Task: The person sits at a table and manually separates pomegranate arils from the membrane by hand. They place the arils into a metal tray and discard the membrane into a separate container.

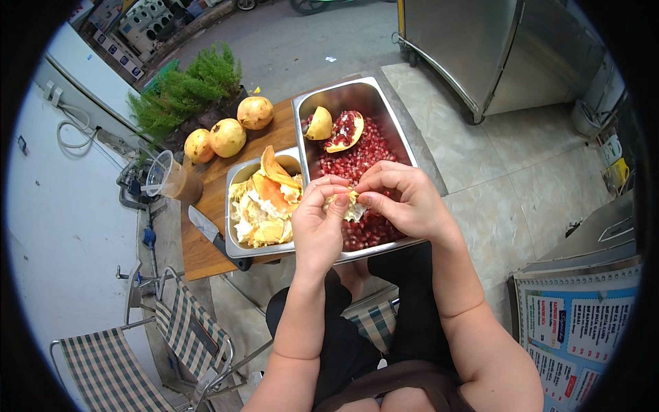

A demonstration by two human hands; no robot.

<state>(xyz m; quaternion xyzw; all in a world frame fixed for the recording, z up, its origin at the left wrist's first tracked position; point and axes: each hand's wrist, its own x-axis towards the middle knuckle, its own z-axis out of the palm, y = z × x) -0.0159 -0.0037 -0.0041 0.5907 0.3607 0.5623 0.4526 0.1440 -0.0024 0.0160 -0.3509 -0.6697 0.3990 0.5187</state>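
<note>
Between them, my left hand [322, 221] and my right hand [404, 198] hold a pale piece of pomegranate peel [353, 210] by its edges. Both hands are over the near part of a deep steel pan [360, 95], whose bottom is covered with red pomegranate seeds [368, 234]. At the pan's far end lie a yellow-skinned pomegranate piece [320, 123] and another piece [346, 133] with its seeds facing up. A smaller steel pan [260, 252] on the left holds torn peel and white membrane [265, 216]. My fingers cover part of the held peel.
Whole pomegranates [227, 138] sit on the wooden table [198, 260] near a leafy green plant [190, 87]. A knife [219, 237] lies beside the small pan, and a plastic cup [174, 177] stands at the left edge. Checked folding chairs [113, 368] are at lower left.
</note>
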